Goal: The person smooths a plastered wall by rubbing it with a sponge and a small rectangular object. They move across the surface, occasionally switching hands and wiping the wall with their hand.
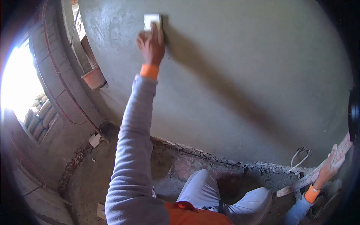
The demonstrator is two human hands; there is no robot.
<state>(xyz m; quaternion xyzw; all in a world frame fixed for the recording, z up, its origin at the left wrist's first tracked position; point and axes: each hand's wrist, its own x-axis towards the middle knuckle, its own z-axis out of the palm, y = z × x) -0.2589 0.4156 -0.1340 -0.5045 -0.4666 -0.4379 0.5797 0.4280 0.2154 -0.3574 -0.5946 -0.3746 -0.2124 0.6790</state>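
High on the grey plastered wall (240, 60), my left hand (152, 47) presses a white rectangular block (152, 18) flat against the surface. Its fingers are closed over the block, and a dark edge shows along the block's right side. At the lower right, my right hand (329, 167) is on a long, plaster-smeared wooden board (298, 186). That board slants up to the right, close to the wall's foot. Part of my right hand's grip is hidden from view.
Bent wires (300, 159) stick out at the wall's base, above a rough rubble edge (202, 152). Left of the wall stands a reddish tub (94, 78) in an opening. Stacked sacks (41, 116) show through the bright window. A pale broken piece (96, 140) lies on the floor.
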